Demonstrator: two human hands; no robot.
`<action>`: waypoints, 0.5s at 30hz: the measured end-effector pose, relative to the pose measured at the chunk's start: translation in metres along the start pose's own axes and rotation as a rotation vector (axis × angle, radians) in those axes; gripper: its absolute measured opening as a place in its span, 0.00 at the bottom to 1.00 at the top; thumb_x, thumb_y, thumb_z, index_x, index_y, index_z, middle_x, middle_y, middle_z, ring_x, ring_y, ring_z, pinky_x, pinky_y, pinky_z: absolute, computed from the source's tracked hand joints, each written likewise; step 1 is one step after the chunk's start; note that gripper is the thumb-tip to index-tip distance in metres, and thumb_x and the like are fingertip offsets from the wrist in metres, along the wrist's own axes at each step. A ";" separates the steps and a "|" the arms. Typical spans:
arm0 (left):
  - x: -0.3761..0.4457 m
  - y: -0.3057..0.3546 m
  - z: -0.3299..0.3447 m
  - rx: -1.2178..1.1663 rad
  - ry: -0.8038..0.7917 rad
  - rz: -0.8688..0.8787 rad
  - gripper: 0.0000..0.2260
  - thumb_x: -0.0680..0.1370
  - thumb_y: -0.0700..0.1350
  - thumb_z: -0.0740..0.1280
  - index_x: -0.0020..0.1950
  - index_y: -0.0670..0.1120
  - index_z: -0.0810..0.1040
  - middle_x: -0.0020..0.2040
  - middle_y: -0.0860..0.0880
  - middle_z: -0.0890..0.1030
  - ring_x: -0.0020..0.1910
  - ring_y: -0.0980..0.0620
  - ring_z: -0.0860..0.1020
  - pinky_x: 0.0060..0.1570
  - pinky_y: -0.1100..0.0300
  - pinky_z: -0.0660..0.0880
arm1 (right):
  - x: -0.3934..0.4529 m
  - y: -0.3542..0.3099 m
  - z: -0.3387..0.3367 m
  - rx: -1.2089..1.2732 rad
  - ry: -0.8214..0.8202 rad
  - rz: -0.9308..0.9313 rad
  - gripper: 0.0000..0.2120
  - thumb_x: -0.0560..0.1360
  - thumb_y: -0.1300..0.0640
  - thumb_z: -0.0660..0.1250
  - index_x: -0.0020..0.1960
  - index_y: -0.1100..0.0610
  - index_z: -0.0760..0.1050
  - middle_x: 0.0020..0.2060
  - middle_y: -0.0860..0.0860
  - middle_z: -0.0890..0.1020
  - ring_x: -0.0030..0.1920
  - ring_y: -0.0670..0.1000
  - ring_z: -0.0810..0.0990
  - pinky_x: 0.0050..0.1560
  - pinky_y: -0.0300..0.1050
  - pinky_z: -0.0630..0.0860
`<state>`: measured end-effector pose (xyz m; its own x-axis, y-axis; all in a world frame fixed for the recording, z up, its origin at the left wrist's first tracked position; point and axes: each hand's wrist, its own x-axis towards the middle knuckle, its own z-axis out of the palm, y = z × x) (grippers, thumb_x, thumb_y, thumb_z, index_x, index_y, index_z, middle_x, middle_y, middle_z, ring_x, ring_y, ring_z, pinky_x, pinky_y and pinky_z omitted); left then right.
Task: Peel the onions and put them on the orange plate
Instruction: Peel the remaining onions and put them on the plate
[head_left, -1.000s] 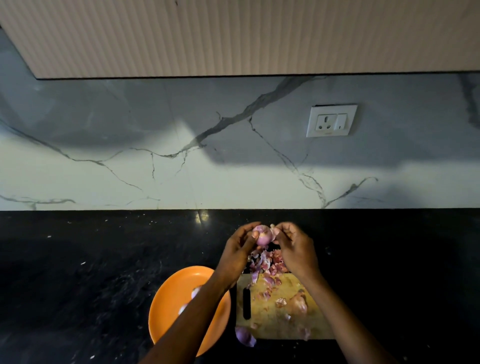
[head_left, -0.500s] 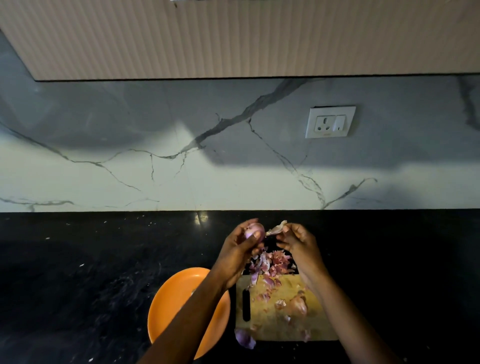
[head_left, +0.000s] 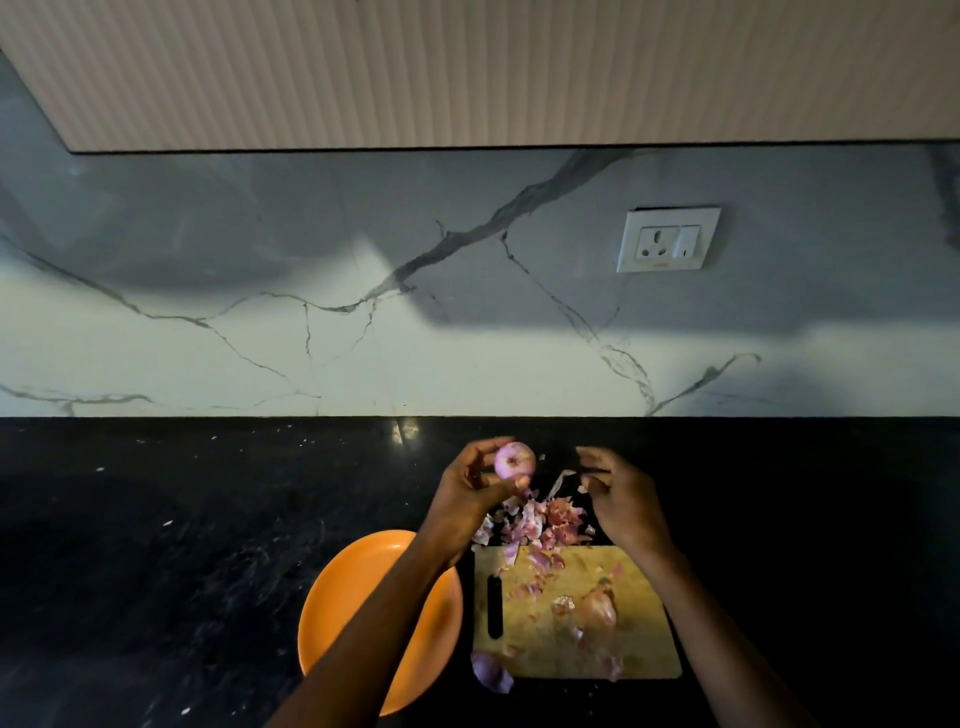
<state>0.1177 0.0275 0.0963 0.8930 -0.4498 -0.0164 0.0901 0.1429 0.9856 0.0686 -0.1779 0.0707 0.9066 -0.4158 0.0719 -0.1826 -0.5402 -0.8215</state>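
Your left hand (head_left: 470, 493) is raised above the far edge of the pale wooden cutting board (head_left: 639, 644), fingers and thumb curled around a small peeled purple onion (head_left: 514, 460). Your right hand (head_left: 621, 496) hovers beside it, fingers loosely curled, apart from the onion.

Black counter (head_left: 156, 545) carries orange plate (head_left: 332, 613), cutting board (head_left: 639, 644), peel pile (head_left: 540, 525).

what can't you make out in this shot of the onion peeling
- Head view: much of the orange plate is covered by the left forearm, so what lies on it cannot be told.
- The far side of the onion is hidden by the left hand.
- Whether the right hand is touching the peel strip is too small and dim to tell.
- The lump on the cutting board is too dim to tell peeled from unpeeled.
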 end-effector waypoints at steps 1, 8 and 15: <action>0.001 0.000 0.000 0.003 0.001 -0.006 0.24 0.71 0.38 0.75 0.67 0.43 0.76 0.59 0.44 0.83 0.58 0.46 0.82 0.55 0.57 0.80 | -0.002 -0.006 -0.002 0.007 0.006 -0.063 0.16 0.78 0.67 0.68 0.64 0.56 0.79 0.56 0.47 0.83 0.56 0.43 0.81 0.54 0.27 0.73; 0.001 -0.002 -0.001 0.083 -0.010 -0.021 0.25 0.69 0.44 0.76 0.66 0.44 0.78 0.58 0.46 0.84 0.57 0.48 0.83 0.57 0.54 0.81 | -0.004 -0.049 -0.010 0.061 -0.091 -0.497 0.08 0.77 0.60 0.72 0.55 0.54 0.85 0.49 0.46 0.84 0.50 0.42 0.83 0.51 0.36 0.78; 0.002 -0.002 -0.007 0.167 0.003 -0.041 0.20 0.72 0.36 0.76 0.64 0.42 0.79 0.54 0.46 0.85 0.53 0.50 0.84 0.50 0.61 0.80 | 0.002 -0.048 -0.005 0.003 -0.119 -0.522 0.07 0.73 0.61 0.76 0.51 0.56 0.86 0.45 0.46 0.84 0.46 0.41 0.83 0.48 0.40 0.80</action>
<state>0.1227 0.0320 0.0934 0.8913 -0.4498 -0.0570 0.0516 -0.0242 0.9984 0.0770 -0.1565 0.1128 0.9135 -0.0064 0.4067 0.3050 -0.6507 -0.6954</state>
